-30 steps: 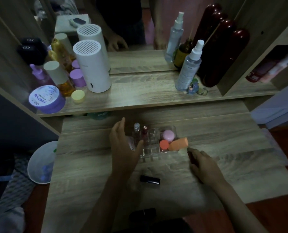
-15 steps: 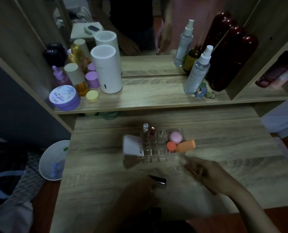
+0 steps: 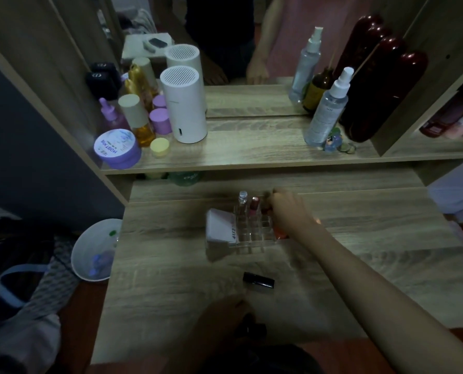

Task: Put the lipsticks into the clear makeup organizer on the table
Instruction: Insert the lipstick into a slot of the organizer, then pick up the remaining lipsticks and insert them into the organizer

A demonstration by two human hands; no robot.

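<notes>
The clear makeup organizer (image 3: pixel 248 238) stands mid-table. Its back row holds a clear-capped tube (image 3: pixel 242 200) and a pink lipstick (image 3: pixel 254 205), both upright. A white compact (image 3: pixel 220 227) leans in its left end. My right hand (image 3: pixel 288 211) reaches over the organizer's right half, fingertips pinched on a dark lipstick (image 3: pixel 265 205) at the back row beside the pink one. A black lipstick (image 3: pixel 258 280) lies on its side on the table in front of the organizer. My left hand (image 3: pixel 222 317) sits in shadow at the table's front edge, its fingers hard to read.
An orange sponge (image 3: pixel 280 234) shows under my right wrist. A dark object (image 3: pixel 253 329) lies by my left hand. The shelf behind carries a white cylinder (image 3: pixel 186 103), jars, and spray bottles (image 3: pixel 329 109). A white bin (image 3: pixel 96 249) stands left of the table.
My right hand rose from the table at the organizer's right and moved over its back row with the dark lipstick. My left hand drew back from the organizer to the front edge.
</notes>
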